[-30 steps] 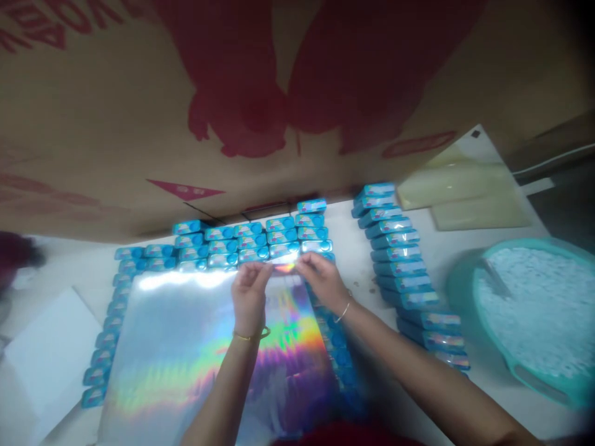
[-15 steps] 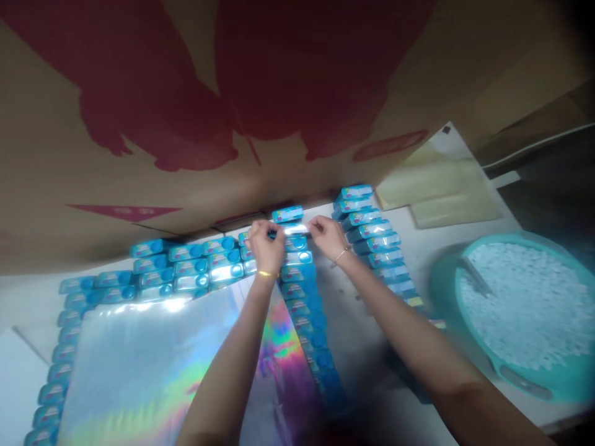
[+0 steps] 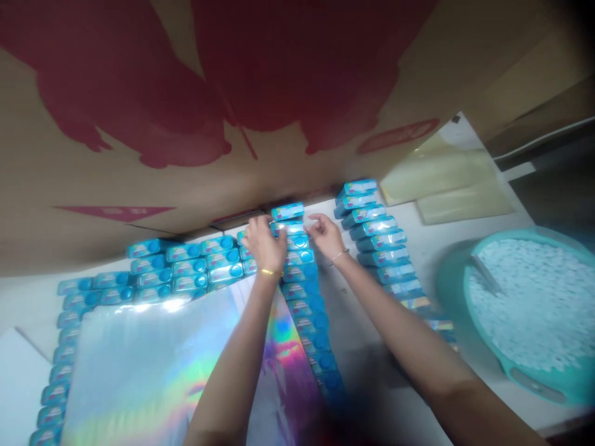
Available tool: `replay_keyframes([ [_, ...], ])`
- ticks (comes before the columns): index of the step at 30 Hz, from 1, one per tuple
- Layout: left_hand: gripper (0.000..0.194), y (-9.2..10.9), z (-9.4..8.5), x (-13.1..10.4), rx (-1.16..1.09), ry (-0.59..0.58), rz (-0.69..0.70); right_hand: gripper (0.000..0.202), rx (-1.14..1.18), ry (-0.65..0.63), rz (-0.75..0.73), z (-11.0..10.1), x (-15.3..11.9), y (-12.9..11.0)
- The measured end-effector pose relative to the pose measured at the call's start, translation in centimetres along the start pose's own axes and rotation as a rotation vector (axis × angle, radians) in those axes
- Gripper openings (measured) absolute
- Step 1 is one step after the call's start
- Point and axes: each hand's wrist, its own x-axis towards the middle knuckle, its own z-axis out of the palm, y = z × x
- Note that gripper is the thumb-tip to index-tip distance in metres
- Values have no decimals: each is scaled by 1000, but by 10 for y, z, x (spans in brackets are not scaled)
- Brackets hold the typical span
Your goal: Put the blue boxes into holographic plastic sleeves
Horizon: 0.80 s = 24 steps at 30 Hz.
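My left hand (image 3: 266, 243) rests over the left end of a small blue tin-like case (image 3: 294, 229), its fingers loosely spread and its thumb beside the case. Just off the right end of that case is my right hand (image 3: 327, 236), thumb and forefinger apart with nothing visible between them. A bright strip lies along the case's upward side. Behind it stands another blue case (image 3: 287, 212) with a pale strip on its edge. A column of similar cases (image 3: 304, 290) runs from there toward me, showing round blue marks.
More blue cases (image 3: 188, 266) line the left, partly under a shiny rainbow-sheen sheet (image 3: 153, 359). Another row (image 3: 379, 229) stands to the right. A turquoise basin (image 3: 458, 310) holds many small white pieces (image 3: 534, 297) and a scoop-like tool. A cardboard box (image 3: 288, 173) walls the back; yellowish sheets (image 3: 446, 179) lie nearby.
Both hands were pinched at the ends of a bright strip over the case. Now the fingers have loosened, and my right hand has drawn slightly away to the right. The view has shifted a little.
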Motion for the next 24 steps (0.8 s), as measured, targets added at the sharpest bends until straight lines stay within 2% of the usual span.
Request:
replay_keyframes([
  [3,34,-6,-5,-9,93,-53,160,35,30,3,-173,-2,-9,11],
  [7,42,-10,-8,-21,229,-163,318,46,-207,-171,-383,-9,-23,16],
  [12,43,-6,-7,-21,252,-216,368,58,-730,-327,-460,-16,-28,13],
  [16,44,-10,-14,-19,198,-236,391,59,-921,-415,-469,-25,-26,13],
  [17,45,-15,-19,-19,164,-223,391,58,-917,-394,-457,-28,-27,11],
  [19,43,-34,-35,-23,73,-179,378,53,-826,-257,-442,-32,-34,2],
  [22,30,-78,-69,-35,-22,-118,310,41,-563,-34,-509,-25,-54,-27],
  [24,23,-110,-90,-45,12,-112,263,34,-435,-41,-587,-7,-72,-51],
])
